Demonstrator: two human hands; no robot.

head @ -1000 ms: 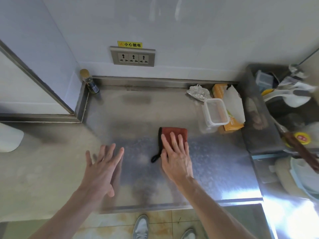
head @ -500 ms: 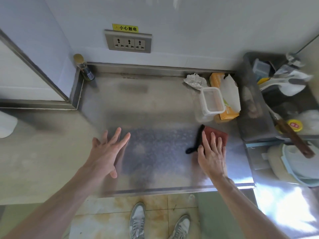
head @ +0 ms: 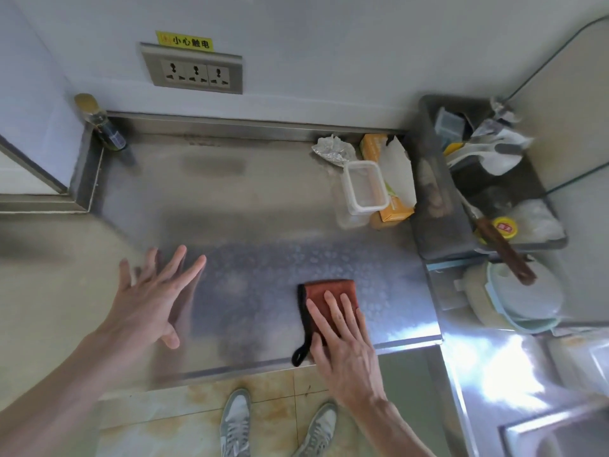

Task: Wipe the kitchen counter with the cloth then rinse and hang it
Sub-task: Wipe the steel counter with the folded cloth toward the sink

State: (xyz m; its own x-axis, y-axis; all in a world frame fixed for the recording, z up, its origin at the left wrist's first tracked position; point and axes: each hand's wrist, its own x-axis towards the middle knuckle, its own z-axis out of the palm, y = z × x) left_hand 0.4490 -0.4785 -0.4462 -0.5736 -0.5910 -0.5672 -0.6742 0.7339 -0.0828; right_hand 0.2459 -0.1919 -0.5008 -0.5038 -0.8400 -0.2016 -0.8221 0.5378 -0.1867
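Stainless steel makes up the counter [head: 263, 209], and a darker, mottled damp band is seen across it, in front of the clear plastic container [head: 364, 188]. The rust-red cloth [head: 329, 285], edged in black with a black hanging loop, lies flat on the steel well in front of that container, close to the counter's front lip. It is pressed down by the right hand [head: 346, 344], whose fingers are held straight and slightly apart on top of the fabric; nothing is gripped. The left hand [head: 151, 301] is spread wide with straight fingers, far to the left of the container, and holds nothing. Whether its palm touches the steel cannot be told.

Compared with half a second ago, the cloth has been drawn back from a spot just in front of the container toward the front lip. A second ago it lay farther left, so a sweep out to the right and back toward the body has been made. The left hand has hardly moved.

From this it is judged that wiping is under way and the front half is largely covered. The strip level with and behind the container looks unwiped, and the orange box [head: 392, 212] beside it would have to be worked around. Rinsing and hanging are not yet begun.
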